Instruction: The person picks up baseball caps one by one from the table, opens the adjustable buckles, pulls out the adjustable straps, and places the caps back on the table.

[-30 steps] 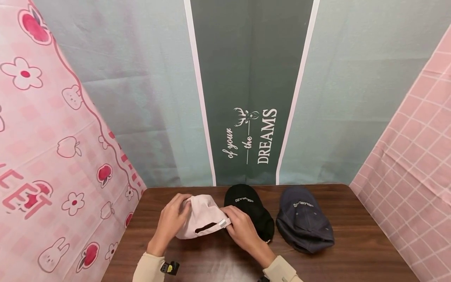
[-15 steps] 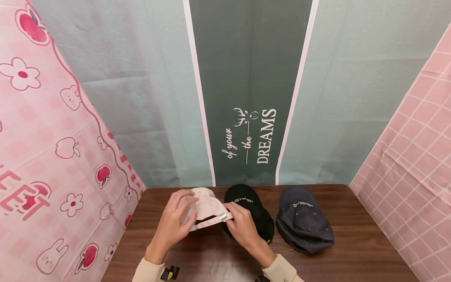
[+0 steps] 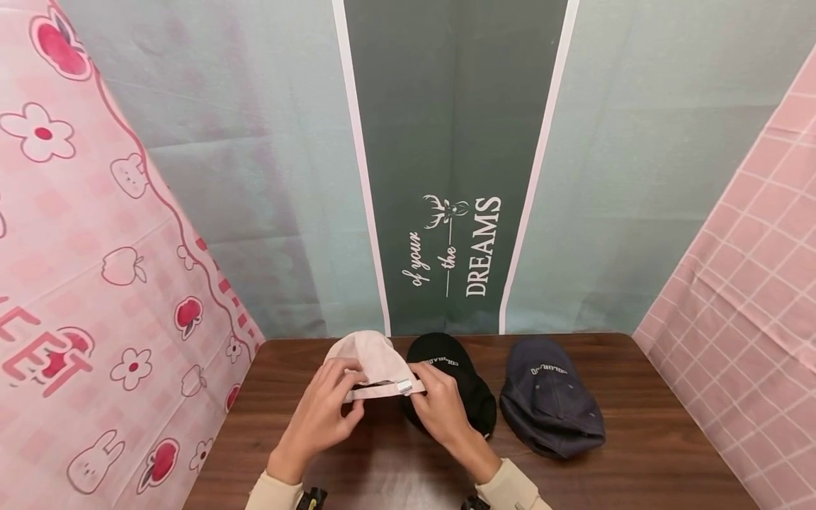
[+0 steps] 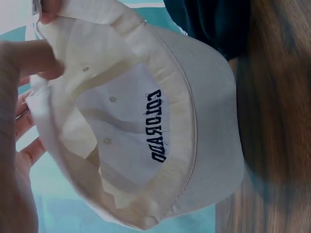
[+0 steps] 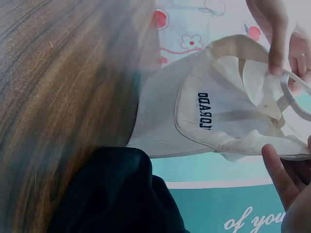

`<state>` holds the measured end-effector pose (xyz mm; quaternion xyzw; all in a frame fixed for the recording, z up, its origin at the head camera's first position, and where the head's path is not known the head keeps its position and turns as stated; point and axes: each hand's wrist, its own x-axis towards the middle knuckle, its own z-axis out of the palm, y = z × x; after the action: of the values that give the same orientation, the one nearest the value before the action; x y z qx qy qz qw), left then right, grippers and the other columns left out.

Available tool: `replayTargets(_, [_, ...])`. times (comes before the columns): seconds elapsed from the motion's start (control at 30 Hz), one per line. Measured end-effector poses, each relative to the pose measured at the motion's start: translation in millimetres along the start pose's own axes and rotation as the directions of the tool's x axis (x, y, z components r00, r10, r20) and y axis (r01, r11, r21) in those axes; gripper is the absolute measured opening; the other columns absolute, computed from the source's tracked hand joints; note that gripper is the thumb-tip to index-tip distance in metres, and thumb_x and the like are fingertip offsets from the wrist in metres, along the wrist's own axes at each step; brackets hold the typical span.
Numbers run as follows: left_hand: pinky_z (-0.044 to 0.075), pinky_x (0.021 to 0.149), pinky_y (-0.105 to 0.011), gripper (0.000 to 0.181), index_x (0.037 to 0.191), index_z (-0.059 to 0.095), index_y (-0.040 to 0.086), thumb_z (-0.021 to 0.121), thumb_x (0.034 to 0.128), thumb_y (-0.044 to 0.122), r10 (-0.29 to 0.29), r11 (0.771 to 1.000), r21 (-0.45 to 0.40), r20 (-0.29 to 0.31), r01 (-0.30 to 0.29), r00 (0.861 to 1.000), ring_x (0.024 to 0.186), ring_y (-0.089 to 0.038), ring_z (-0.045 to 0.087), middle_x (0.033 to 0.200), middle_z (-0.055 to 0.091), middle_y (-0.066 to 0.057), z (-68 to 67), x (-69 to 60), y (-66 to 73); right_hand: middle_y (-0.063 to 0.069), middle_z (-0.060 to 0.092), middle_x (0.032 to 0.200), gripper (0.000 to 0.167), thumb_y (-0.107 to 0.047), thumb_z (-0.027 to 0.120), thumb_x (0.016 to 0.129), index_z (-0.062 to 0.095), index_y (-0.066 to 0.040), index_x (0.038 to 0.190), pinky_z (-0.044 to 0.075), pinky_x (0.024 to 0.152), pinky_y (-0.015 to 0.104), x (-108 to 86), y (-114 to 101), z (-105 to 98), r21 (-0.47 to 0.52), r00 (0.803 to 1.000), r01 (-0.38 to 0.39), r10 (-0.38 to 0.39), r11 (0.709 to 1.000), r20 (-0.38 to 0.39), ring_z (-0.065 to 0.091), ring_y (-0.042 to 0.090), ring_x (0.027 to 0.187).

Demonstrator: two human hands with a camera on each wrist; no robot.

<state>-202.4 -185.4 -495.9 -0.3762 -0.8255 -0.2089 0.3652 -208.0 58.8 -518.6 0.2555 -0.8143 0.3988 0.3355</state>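
So left hand [image 3: 321, 414] and right hand [image 3: 441, 405] pinch the pale cap [image 3: 372, 353] by its back rim near the far edge of the worktop [image 3: 395, 474], probably for even support.

The gripped cap [image 3: 379, 358] is pale pink; beside the grip, a white-lettered black cap [image 3: 473, 393]; farther right, a navy cap [image 3: 553, 404]; below, a brown wood-grained table [image 3: 644, 453].

A cloth-walled booth; printed hangings [image 3: 446, 106] enclose a wood-grain table [image 3: 644, 432] on three sides.
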Motion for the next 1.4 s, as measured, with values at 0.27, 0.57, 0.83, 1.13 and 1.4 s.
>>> replayTargets(0.27, [0.050, 0.088, -0.035, 0.021, 0.097, 0.069, 0.010, 0.061, 0.0788, 0.002, 0.018, 0.999, -0.030, -0.105, -0.021, 0.994, 0.094, -0.020, 0.063, 0.104, 0.066, -0.002, -4.9, 8.0, 3.3, -0.002, 0.078, 0.100, 0.025, 0.000, 0.084, 0.086, 0.077, -0.011, 0.107, 0.061, 0.077, 0.029, 3.9, -2.2, -1.6, 0.012, 1.000, 0.014, -0.014, 1.000, -0.021, 0.075, 0.011, 0.090])
replayTargets(0.57, [0.052, 0.087, -0.037, 0.017, 0.098, 0.070, 0.008, 0.054, 0.0944, 0.007, 0.023, 0.999, -0.044, -0.184, -0.031, 0.983, 0.091, -0.020, 0.064, 0.100, 0.068, -0.002, -7.5, 17.4, 6.5, 0.000, 0.078, 0.099, 0.027, 0.003, 0.083, 0.085, 0.076, -0.011, 0.107, 0.061, 0.075, 0.027, 7.0, -5.9, -6.3, 0.031, 0.999, -0.001, 0.002, 1.000, -0.043, 0.074, 0.011, 0.089])
replayTargets(0.83, [0.052, 0.078, -0.035, 0.020, 0.101, 0.071, 0.005, 0.052, 0.1010, 0.010, 0.040, 0.997, -0.059, -0.258, -0.057, 0.965, 0.087, -0.021, 0.066, 0.098, 0.069, -0.005, -11.1, 26.0, 9.4, 0.001, 0.078, 0.100, 0.027, 0.004, 0.083, 0.085, 0.076, -0.010, 0.107, 0.057, 0.073, 0.024, 12.6, -9.5, -9.2, 0.070, 0.995, 0.030, -0.024, 0.997, -0.092, 0.071, 0.011, 0.083])
replayTargets(1.13, [0.054, 0.075, -0.037, 0.018, 0.100, 0.072, 0.001, 0.057, 0.0907, 0.003, 0.061, 0.994, -0.063, -0.322, -0.086, 0.945, 0.084, -0.023, 0.066, 0.095, 0.070, -0.008, -20.5, 36.2, 15.4, 0.003, 0.078, 0.096, 0.023, 0.001, 0.081, 0.090, 0.076, -0.013, 0.108, 0.052, 0.068, 0.018, 17.7, -14.1, -13.7, 0.137, 0.995, 0.049, -0.036, 0.989, -0.098, 0.064, 0.009, 0.075])
replayTargets(1.4, [0.054, 0.072, -0.035, 0.016, 0.099, 0.071, 0.000, 0.057, 0.0911, 0.001, 0.044, 0.991, -0.100, -0.349, -0.084, 0.936, 0.082, -0.023, 0.065, 0.095, 0.070, -0.010, -25.1, 41.2, 20.5, 0.004, 0.076, 0.096, 0.025, 0.003, 0.078, 0.091, 0.076, -0.013, 0.110, 0.053, 0.066, 0.015, 21.4, -19.2, -21.5, 0.176, 0.994, 0.069, -0.052, 0.982, -0.100, 0.066, 0.010, 0.075])
